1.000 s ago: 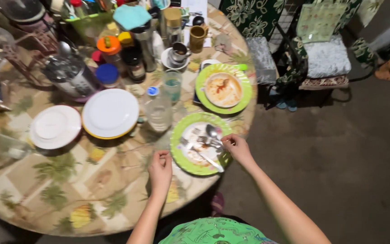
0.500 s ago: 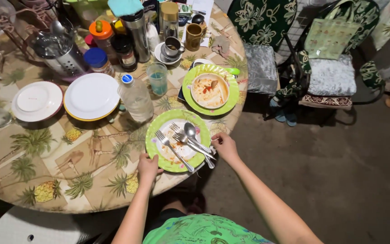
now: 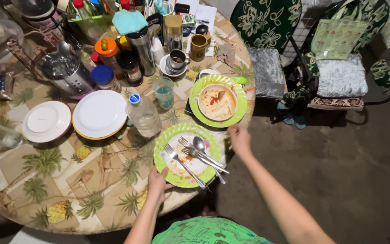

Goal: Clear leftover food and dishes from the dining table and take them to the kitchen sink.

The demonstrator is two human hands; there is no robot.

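My left hand (image 3: 158, 180) grips the near rim of a green plate (image 3: 160, 158) at the table's front edge. A white dish with food smears lies on that plate, carrying two forks and a spoon (image 3: 199, 147). My right hand (image 3: 239, 137) hovers at the table's edge, just right of this plate and below a second green plate (image 3: 241, 97). That hand holds nothing. The second plate carries a white bowl (image 3: 216, 101) with red sauce remains.
A plastic water bottle (image 3: 143, 115) and a glass of blue liquid (image 3: 163, 91) stand behind the near plate. Two white plates (image 3: 99, 113) lie to the left. Jars, a thermos (image 3: 141, 43) and mugs (image 3: 198, 45) crowd the back. Cushioned chairs (image 3: 341, 77) stand to the right.
My right hand has let go of the near plate's right rim and risen toward the second green plate. My left hand stays on the near plate's rim.
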